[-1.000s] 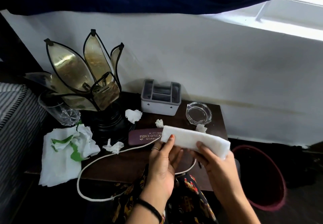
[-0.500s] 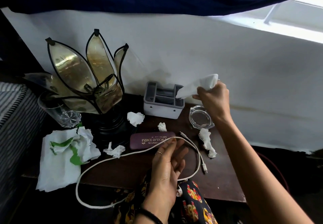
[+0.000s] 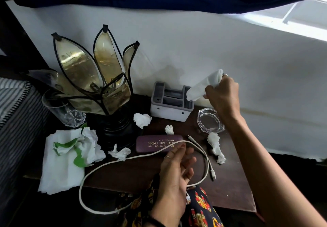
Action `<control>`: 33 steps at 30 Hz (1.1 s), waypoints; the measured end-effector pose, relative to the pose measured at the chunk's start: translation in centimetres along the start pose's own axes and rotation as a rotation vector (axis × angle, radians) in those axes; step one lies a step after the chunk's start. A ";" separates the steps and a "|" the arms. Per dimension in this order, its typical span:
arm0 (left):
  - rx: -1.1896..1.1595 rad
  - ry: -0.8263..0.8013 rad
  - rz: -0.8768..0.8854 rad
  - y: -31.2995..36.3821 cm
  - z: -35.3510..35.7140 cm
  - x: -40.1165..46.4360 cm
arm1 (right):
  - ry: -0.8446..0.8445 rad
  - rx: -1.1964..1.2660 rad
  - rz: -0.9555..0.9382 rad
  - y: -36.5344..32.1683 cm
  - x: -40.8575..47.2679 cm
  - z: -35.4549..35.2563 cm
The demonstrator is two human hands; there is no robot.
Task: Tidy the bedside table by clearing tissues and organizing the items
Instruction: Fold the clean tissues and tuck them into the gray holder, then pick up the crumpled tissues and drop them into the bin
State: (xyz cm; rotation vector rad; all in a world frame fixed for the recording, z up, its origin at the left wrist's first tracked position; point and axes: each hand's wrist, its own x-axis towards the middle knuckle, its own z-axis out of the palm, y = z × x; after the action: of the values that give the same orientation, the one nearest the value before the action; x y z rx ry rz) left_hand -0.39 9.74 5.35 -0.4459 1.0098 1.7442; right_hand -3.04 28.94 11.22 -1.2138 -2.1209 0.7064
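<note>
My right hand (image 3: 222, 93) grips a folded white tissue stack (image 3: 201, 86), its lower end inside the right slot of the grey organizer box (image 3: 169, 110) at the back of the dark bedside table (image 3: 228, 189). My left hand (image 3: 175, 166) hovers open, palm up, over the table's front, fingertips at the white charging cable (image 3: 109, 163) and the purple spectacle case (image 3: 157, 144). Crumpled tissues lie scattered: one (image 3: 142, 119) by the organizer, a small one (image 3: 169, 129), one (image 3: 120, 153) left of the case, a long twisted one (image 3: 215, 147).
A gold petal lamp (image 3: 99, 78) on a black base stands at the back left, a cut-glass tumbler (image 3: 63, 111) beside it. A glass ashtray (image 3: 210, 120) sits right of the organizer. A white and green bag (image 3: 69, 157) hangs over the left edge. Striped bedding (image 3: 16, 106) lies left.
My right hand carried the folded tissue stack from in front of me up to the organizer and now pushes its end into the right slot. My left hand let go and stayed low, open.
</note>
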 end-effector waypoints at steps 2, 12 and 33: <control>0.003 0.006 -0.007 0.0 0.0 0.1 | -0.010 -0.042 -0.014 -0.3 0.3 0.1; 0.013 0.030 -0.019 0.0 0.2 0.3 | -0.155 -0.092 -0.040 -0.8 1.9 3.3; 0.004 0.048 -0.048 0.0 0.4 0.1 | -0.066 -0.148 -0.196 0.2 0.5 4.1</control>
State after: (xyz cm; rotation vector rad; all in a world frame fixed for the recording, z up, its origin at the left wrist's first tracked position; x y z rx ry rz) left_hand -0.35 10.16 5.54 -0.5075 1.0285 1.6953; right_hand -6.06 28.88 8.33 -1.0510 -2.3425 0.5174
